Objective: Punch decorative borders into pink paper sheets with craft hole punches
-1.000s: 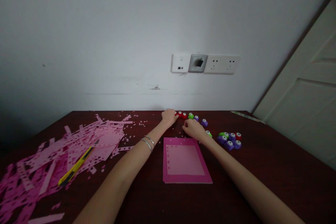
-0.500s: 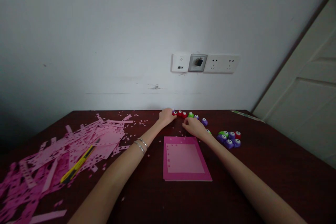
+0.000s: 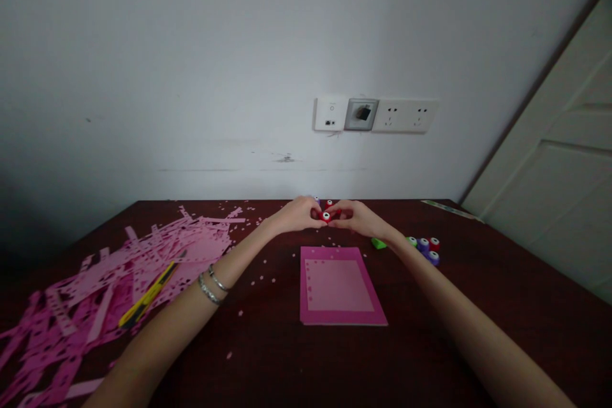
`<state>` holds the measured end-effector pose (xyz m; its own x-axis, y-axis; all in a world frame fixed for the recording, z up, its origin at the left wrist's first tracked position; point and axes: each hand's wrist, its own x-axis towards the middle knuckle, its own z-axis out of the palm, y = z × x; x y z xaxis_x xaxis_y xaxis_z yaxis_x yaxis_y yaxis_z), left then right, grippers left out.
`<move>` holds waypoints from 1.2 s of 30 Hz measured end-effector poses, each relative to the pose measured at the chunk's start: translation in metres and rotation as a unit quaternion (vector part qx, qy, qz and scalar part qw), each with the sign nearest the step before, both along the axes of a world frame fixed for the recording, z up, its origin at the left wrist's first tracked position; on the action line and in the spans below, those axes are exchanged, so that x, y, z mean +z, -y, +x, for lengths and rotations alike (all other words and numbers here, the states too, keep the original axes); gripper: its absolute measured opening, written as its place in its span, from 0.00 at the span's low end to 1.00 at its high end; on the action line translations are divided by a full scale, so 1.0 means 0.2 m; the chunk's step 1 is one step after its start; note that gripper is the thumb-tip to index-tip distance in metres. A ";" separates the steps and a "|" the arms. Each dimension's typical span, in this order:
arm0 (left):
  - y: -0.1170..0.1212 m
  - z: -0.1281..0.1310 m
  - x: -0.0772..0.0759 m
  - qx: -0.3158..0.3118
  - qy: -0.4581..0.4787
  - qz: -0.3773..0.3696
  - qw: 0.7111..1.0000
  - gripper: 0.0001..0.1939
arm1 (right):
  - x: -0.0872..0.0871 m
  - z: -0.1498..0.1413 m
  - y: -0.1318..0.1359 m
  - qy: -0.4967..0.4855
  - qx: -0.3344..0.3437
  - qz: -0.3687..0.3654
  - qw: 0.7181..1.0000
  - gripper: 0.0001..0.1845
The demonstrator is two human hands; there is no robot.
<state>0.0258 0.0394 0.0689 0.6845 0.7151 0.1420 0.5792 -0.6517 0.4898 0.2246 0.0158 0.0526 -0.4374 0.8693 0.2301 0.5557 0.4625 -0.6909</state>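
At the back of the table, a red craft punch (image 3: pixel 326 217) with a white-and-black top sits between my two hands. My left hand (image 3: pixel 300 214), closed, pinches it from the left. From the right, the curled fingertips of my right hand (image 3: pixel 354 218) meet its other side. Just behind my hands are another red craft punch (image 3: pixel 329 204) and a purple one (image 3: pixel 316 200); more may be hidden. Nearer to me lies a magenta sheet (image 3: pixel 344 318) with a smaller pale pink sheet (image 3: pixel 340 287) on it, small punched shapes along its left and top edges.
A heap of punched pink paper strips (image 3: pixel 157 261) spreads over the left, with a yellow utility knife (image 3: pixel 148 296) on it. Several craft punches (image 3: pixel 423 245) stand right of my right forearm, a green one (image 3: pixel 378 243) beside my wrist. A ruler-like strip (image 3: pixel 452 210) lies back right.
My hands have come together around a red craft punch. My right hand has shifted slightly left and up, and my left hand right, now covering part of the row of punches.
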 end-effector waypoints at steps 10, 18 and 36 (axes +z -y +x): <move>0.06 -0.08 -0.04 -0.076 0.034 -0.034 0.996 0.18 | 0.04 -0.03 0.06 0.086 0.053 0.039 0.994 0.11; 0.10 -0.11 -0.12 -0.098 0.028 -0.034 0.994 0.19 | -0.09 -0.02 0.11 0.062 0.065 0.017 0.996 0.11; 0.09 -0.07 -0.29 -0.043 -0.072 0.005 0.996 0.08 | -0.25 -0.01 0.08 0.111 0.052 0.049 0.991 0.09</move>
<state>0.0123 0.0218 0.0117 0.7573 0.6516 0.0436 0.5847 -0.7063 0.3992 0.2220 -0.0009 0.0019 -0.5735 0.7948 0.1985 0.6346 0.5843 -0.5058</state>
